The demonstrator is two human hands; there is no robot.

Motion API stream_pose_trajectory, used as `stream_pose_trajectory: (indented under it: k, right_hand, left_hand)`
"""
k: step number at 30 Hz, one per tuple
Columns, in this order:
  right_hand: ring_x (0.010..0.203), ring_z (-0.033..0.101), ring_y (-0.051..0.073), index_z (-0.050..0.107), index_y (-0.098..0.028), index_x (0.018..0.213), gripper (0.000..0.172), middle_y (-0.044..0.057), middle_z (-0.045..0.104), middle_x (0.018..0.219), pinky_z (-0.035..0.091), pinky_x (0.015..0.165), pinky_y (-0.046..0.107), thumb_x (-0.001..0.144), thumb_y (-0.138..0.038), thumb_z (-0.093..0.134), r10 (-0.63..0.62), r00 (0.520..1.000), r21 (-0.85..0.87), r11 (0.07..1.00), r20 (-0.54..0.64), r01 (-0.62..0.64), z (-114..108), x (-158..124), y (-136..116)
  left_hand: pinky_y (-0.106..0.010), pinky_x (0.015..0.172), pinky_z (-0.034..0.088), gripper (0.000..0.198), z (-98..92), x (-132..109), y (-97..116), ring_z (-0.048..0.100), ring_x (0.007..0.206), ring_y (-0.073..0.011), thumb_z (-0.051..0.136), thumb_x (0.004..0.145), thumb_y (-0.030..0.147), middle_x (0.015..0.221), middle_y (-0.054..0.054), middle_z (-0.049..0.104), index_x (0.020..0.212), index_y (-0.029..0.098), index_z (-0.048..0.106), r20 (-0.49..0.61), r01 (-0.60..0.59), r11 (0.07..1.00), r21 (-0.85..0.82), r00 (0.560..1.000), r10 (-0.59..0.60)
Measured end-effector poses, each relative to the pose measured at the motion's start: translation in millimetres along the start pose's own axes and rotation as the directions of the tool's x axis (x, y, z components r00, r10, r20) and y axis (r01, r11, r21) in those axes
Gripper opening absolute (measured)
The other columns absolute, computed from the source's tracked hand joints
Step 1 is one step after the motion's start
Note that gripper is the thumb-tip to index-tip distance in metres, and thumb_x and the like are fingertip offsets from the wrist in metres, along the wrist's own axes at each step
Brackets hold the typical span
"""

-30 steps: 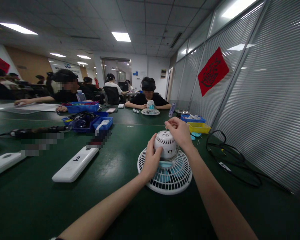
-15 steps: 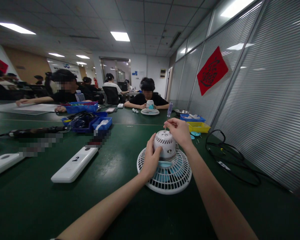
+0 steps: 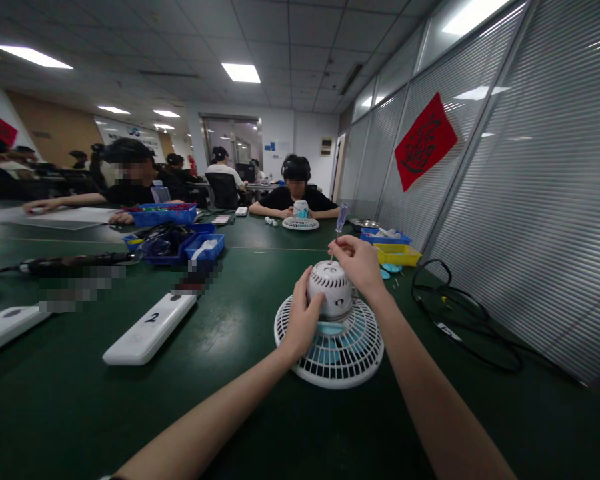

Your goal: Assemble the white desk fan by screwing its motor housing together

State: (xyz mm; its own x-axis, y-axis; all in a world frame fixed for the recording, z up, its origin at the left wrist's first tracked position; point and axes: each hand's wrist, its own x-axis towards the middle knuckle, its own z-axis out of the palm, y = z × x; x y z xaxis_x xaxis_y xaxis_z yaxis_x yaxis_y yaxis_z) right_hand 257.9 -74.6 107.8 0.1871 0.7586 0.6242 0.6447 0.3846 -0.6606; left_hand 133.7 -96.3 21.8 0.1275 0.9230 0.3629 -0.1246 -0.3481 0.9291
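Note:
A white fan (image 3: 336,370) lies grille-down on the green table, pale blue blades showing through its bars. Its rounded motor housing (image 3: 337,303) points up, with slots around the top. My left hand (image 3: 304,317) is wrapped around the near left side of this housing, thumb across its front. Above the housing, my right hand (image 3: 357,263) pinches the shaft of a screwdriver (image 3: 341,219) with a clear purplish handle. The shaft points down to the housing's top; whether the tip sits in a screw I cannot tell.
A yellow tray (image 3: 399,255) and small blue parts (image 3: 391,268) lie to the right, near a black cable (image 3: 473,333). White power bank (image 3: 150,330) and blue bins (image 3: 180,247) are on the left. Across the table, a person (image 3: 296,193) sits behind another fan (image 3: 301,224).
The screwdriver's handle has shifted slightly up and to the right, and more of its shaft shows above my right fingers. My left hand and the fan stay in place.

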Motion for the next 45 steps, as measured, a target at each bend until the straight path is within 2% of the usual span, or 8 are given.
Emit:
stream_pose_trajectory:
  k: [4, 11, 16, 21, 29, 34, 39, 45]
  right_hand:
    - [0.058, 0.060, 0.015, 0.063, -0.017, 0.071, 0.015, 0.004, 0.071, 0.072, 0.044, 0.060, 0.028, 0.078, -0.030, 0.057, -0.030, 0.999, -0.047, 0.998, -0.018, 0.029, -1.1, -0.9, -2.7]
    - [0.066, 0.065, 0.017, 0.060, -0.018, 0.073, 0.013, 0.005, 0.069, 0.069, 0.049, 0.063, 0.029, 0.075, -0.031, 0.062, 0.009, 1.000, 0.110, 0.994, -0.002, -0.008, 1.0, -0.5, 0.7]
    - [0.063, 0.064, 0.016, 0.059, -0.018, 0.070, 0.015, 0.005, 0.070, 0.068, 0.049, 0.062, 0.030, 0.075, -0.032, 0.062, 0.044, 0.999, 0.102, 0.994, 0.011, -0.045, 0.9, -0.6, 1.4]
    - [0.064, 0.066, 0.016, 0.060, -0.016, 0.073, 0.010, 0.006, 0.072, 0.072, 0.051, 0.064, 0.029, 0.078, -0.025, 0.058, 0.064, 0.998, 0.136, 0.989, 0.023, -0.066, 1.2, 0.4, -0.4]
    - [0.068, 0.067, 0.016, 0.062, -0.015, 0.079, 0.012, 0.007, 0.072, 0.075, 0.051, 0.067, 0.029, 0.083, -0.020, 0.052, 0.054, 0.997, 0.093, 0.994, 0.057, -0.059, -0.4, -0.1, -4.0]
    - [0.072, 0.067, 0.017, 0.061, -0.017, 0.078, 0.007, 0.005, 0.071, 0.077, 0.049, 0.066, 0.028, 0.080, -0.021, 0.055, 0.014, 0.999, 0.010, 1.000, 0.032, -0.015, -1.1, -1.5, -5.7]
    - [0.062, 0.063, 0.016, 0.060, -0.019, 0.072, 0.013, 0.005, 0.070, 0.074, 0.047, 0.063, 0.029, 0.080, -0.028, 0.055, -0.030, 1.000, -0.075, 0.997, -0.006, 0.029, -1.4, -1.8, -5.6]
    - [0.063, 0.064, 0.017, 0.057, -0.020, 0.071, 0.015, 0.004, 0.069, 0.068, 0.049, 0.061, 0.029, 0.077, -0.033, 0.059, 0.025, 1.000, 0.063, 0.998, 0.006, -0.025, 0.5, -0.9, -0.5]
  left_hand:
    - [-0.045, 0.112, 0.028, 0.053, -0.3, -0.6, 2.1, 0.036, 0.135, -0.0252, 0.046, 0.079, 0.024, 0.142, -0.008, 0.043, 0.132, 0.023, 0.043, 0.003, 0.009, 1.000, 0.004, 1.000, -0.009]
    - [-0.042, 0.112, 0.027, 0.054, -0.2, -0.9, 2.1, 0.036, 0.135, -0.0239, 0.045, 0.080, 0.025, 0.144, -0.008, 0.042, 0.133, 0.022, 0.041, 0.004, 0.008, 1.000, 0.016, 1.000, -0.008]
    - [-0.042, 0.111, 0.029, 0.053, -0.1, -1.2, 2.3, 0.037, 0.134, -0.0241, 0.045, 0.081, 0.025, 0.143, -0.008, 0.043, 0.134, 0.023, 0.041, 0.010, 0.011, 1.000, 0.010, 1.000, -0.011]
    - [-0.044, 0.111, 0.029, 0.053, -0.5, -1.0, 1.9, 0.037, 0.134, -0.0246, 0.046, 0.080, 0.024, 0.144, -0.008, 0.042, 0.133, 0.024, 0.042, 0.007, 0.007, 1.000, 0.008, 1.000, -0.007]
    - [-0.044, 0.112, 0.027, 0.055, -0.1, -1.4, 3.2, 0.037, 0.134, -0.0247, 0.046, 0.080, 0.024, 0.142, -0.009, 0.044, 0.134, 0.022, 0.040, 0.002, 0.006, 1.000, 0.007, 1.000, -0.006]
    - [-0.044, 0.111, 0.029, 0.056, -0.2, -1.9, 4.7, 0.037, 0.134, -0.0245, 0.045, 0.080, 0.023, 0.140, -0.008, 0.045, 0.136, 0.024, 0.039, 0.006, 0.022, 1.000, 0.011, 1.000, -0.022]
    - [-0.043, 0.111, 0.029, 0.057, 0.0, -1.9, 5.8, 0.037, 0.134, -0.0248, 0.046, 0.080, 0.024, 0.142, -0.009, 0.043, 0.136, 0.022, 0.039, 0.005, 0.023, 1.000, 0.012, 1.000, -0.023]
    - [-0.042, 0.112, 0.028, 0.055, 0.0, -2.2, 6.5, 0.036, 0.135, -0.0240, 0.045, 0.080, 0.024, 0.142, -0.008, 0.043, 0.135, 0.023, 0.041, 0.012, 0.030, 0.999, 0.018, 0.999, -0.030]
